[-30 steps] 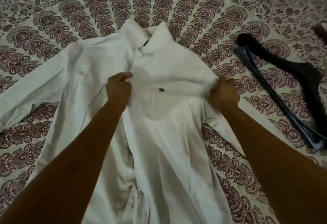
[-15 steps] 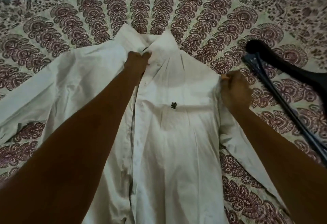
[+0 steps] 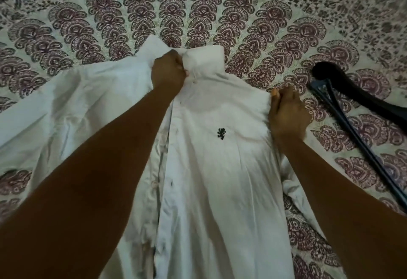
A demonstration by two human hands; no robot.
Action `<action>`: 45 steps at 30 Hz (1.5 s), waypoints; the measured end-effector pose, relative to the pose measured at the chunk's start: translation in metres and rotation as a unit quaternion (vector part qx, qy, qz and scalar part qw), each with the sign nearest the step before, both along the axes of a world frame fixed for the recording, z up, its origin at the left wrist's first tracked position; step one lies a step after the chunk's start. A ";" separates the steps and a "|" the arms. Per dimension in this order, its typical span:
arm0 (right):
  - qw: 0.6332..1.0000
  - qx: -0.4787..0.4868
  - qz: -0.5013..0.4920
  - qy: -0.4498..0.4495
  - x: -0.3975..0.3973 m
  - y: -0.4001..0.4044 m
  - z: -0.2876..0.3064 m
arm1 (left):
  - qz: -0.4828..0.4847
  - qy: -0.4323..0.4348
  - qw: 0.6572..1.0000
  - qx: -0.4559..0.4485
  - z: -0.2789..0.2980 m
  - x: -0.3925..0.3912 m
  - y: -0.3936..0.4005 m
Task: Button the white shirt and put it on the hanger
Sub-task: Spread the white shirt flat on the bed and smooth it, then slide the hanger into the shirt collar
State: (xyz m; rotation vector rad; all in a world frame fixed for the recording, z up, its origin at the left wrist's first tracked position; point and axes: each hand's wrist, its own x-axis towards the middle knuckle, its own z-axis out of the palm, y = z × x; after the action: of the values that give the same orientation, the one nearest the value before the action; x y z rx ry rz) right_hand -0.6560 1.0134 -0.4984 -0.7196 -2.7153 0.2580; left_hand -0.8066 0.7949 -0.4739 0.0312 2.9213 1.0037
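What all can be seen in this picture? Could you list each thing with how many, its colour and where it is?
white shirt: one, white with a small dark emblem on the chest, spread flat in the middle of the bedspread.
hanger: one, black, lying on the bedspread to the right of the shirt.
bedspread: one, cream with maroon pattern, under everything.
left hand: one, gripping the shirt at the collar.
right hand: one, gripping the shirt's shoulder edge on the right.

Both bare forearms are stretched forward from the lower corners. The left hand [image 3: 169, 72] is held further out, fingers curled into a fist, pinching cloth. The right hand [image 3: 287, 113] is clenched lower, knuckles up, gripping cloth.
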 end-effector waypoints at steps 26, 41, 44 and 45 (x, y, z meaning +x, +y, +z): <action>0.966 -0.120 0.022 -0.229 0.242 -0.046 0.023 | 0.132 -0.302 0.944 0.018 0.040 0.303 -0.125; 0.981 -0.179 -0.049 -0.066 0.262 0.033 0.076 | 0.007 -0.144 0.988 0.051 0.080 0.302 0.005; 0.976 -0.166 -0.113 -0.087 0.264 0.077 0.078 | -0.039 -0.133 0.988 0.072 0.076 0.296 0.069; 0.975 -0.157 -0.126 -0.093 0.263 0.093 0.076 | -0.053 -0.127 0.987 0.079 0.073 0.294 0.090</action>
State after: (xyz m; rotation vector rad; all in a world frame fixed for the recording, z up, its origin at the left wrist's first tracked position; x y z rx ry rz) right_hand -0.3926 1.1065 -0.4224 -1.2229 -2.7445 0.5940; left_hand -0.5123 0.8852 -0.4007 0.0592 2.5779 1.1280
